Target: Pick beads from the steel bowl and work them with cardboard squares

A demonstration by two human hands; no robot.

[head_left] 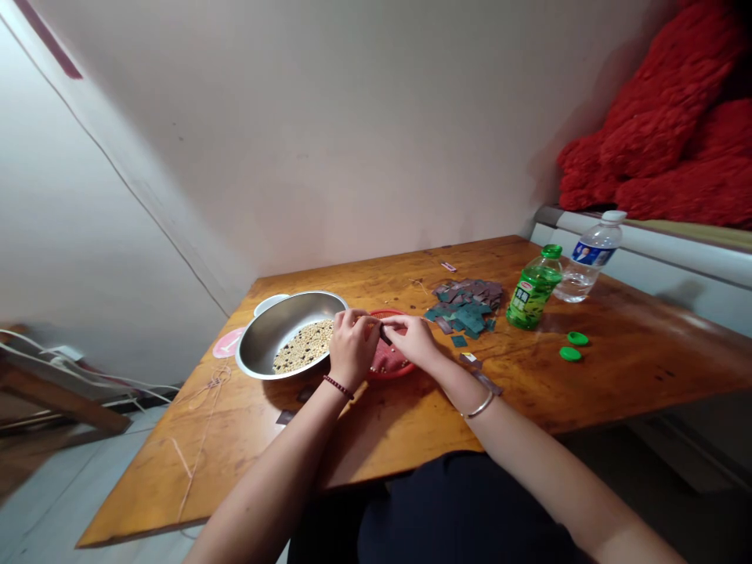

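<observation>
A small dark piece [385, 335] slants, held up over the red basket [392, 377].

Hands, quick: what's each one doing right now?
Left hand: fingers curled by the dark piece; whether it grips cannot be told.
Right hand: closed, pinching the dark piece.

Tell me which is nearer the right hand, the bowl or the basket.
The red basket, close by the right hand. The steel bowl, larger and silver, sits farther left, holding pale grains mixed with dark ones.

A pale wall [364, 141] rises behind a glossy wooden table [247, 423]; the grey floor [76, 486] looks tiled, perhaps.
</observation>
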